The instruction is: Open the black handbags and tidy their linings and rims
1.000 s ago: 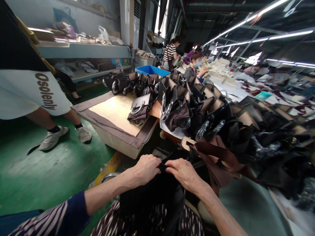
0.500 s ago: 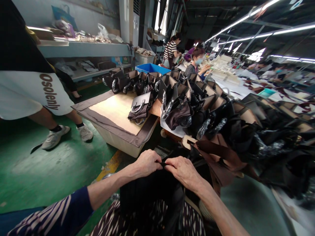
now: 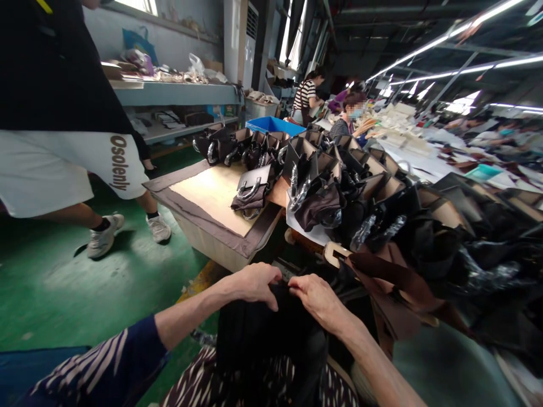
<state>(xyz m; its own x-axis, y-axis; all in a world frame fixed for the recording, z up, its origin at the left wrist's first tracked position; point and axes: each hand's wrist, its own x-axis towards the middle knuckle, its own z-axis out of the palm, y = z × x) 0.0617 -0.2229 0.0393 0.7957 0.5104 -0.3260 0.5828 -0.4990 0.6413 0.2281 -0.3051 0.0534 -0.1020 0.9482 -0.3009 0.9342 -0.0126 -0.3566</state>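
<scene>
A black bag (image 3: 263, 345) rests on my lap at the bottom centre. My left hand (image 3: 254, 282) grips its top edge with fingers curled over it. My right hand (image 3: 318, 299) pinches the same edge right beside the left, fingertips almost touching. Just beyond my hands lies a brown bag (image 3: 382, 277) with a pale buckle (image 3: 335, 252). Behind it a long row of dark handbags (image 3: 339, 181) with wrapped handles fills the worktable.
A low cloth-covered table (image 3: 212, 198) holding one dark handbag (image 3: 252, 192) stands ahead left. A person in white shorts (image 3: 63, 164) stands on the green floor (image 3: 85, 282) at left. Other workers (image 3: 352, 113) sit farther back. A blue bin (image 3: 274, 124) and shelves (image 3: 169, 93) lie behind.
My view has shifted slightly left and down. The person in white shorts has stepped a little to the right. My hands stay on the black bag's top edge.
</scene>
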